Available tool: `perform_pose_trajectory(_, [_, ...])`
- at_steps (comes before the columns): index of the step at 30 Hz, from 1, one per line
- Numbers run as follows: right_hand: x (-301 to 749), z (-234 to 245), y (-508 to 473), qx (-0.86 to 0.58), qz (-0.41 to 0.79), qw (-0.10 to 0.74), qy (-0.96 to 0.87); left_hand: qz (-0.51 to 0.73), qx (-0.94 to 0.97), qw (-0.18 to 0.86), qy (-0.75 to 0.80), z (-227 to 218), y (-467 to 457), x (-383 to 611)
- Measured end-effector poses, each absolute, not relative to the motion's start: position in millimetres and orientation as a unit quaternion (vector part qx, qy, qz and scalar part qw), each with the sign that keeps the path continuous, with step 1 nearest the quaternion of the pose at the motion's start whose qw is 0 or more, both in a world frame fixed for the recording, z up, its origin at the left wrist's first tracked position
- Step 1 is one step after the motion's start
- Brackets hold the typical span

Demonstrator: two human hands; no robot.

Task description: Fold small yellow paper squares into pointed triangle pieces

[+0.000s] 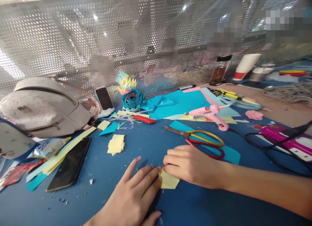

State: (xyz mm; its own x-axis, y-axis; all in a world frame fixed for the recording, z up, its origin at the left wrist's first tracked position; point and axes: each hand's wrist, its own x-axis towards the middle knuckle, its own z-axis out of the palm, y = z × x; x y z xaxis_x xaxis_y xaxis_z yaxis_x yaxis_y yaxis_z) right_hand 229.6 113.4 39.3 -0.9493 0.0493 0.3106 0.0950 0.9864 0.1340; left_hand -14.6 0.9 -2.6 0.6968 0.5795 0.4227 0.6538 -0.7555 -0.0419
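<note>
A small yellow paper square [169,181] lies on the blue table [146,144] near the front edge. My left hand [133,195] rests flat beside it, fingers stretched out, their tips pressing the paper's left edge. My right hand [191,166] comes in from the right with fingers curled, pinching the paper's top corner. A stack of yellow paper squares [116,144] sits further back on the left. Scissors [197,138] with yellow and red handles lie just behind my right hand.
A black phone [70,164] and yellow and teal paper strips lie at left, below a white backpack [46,106]. A pink glue gun [211,115], teal sheets [180,102], a paper flower model [130,94], a red comb [143,119] and black cables [273,148] fill the back and right.
</note>
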Motion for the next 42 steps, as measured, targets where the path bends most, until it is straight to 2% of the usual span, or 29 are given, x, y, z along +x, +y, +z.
perform_pose_trajectory(11, [231.2,47.6,119.0,0.002,-0.093,0.109,-0.99,-0.178,-0.922,0.067,-0.337,1.0,1.4,-13.8])
perform_pose_trajectory(18, [233.9,55.7,121.8,-0.072,0.035,0.098,-0.992,-0.174,-0.925,0.061,-0.332,3.0,1.5,-14.6])
perform_pose_trajectory(24, [222.2,40.2,115.3,-0.239,0.167,0.114,-0.95,-0.19,-0.919,0.069,-0.337,4.0,1.7,-13.3])
perform_pose_trajectory(28, [218.0,38.3,110.5,-0.264,0.196,0.105,-0.939,-0.197,-0.917,0.049,-0.344,6.6,1.6,-12.6])
perform_pose_trajectory(31, [217.8,36.9,108.2,-0.256,0.212,0.128,-0.934,-0.195,-0.917,0.041,-0.346,6.1,1.8,-12.7])
perform_pose_trajectory(36, [220.0,32.1,104.6,-0.213,0.184,0.177,-0.943,-0.196,-0.915,0.027,-0.351,5.7,0.9,-13.0])
perform_pose_trajectory(42, [225.1,37.9,106.2,-0.125,0.071,0.155,-0.977,-0.144,-0.927,0.026,-0.345,26.1,0.6,-12.8])
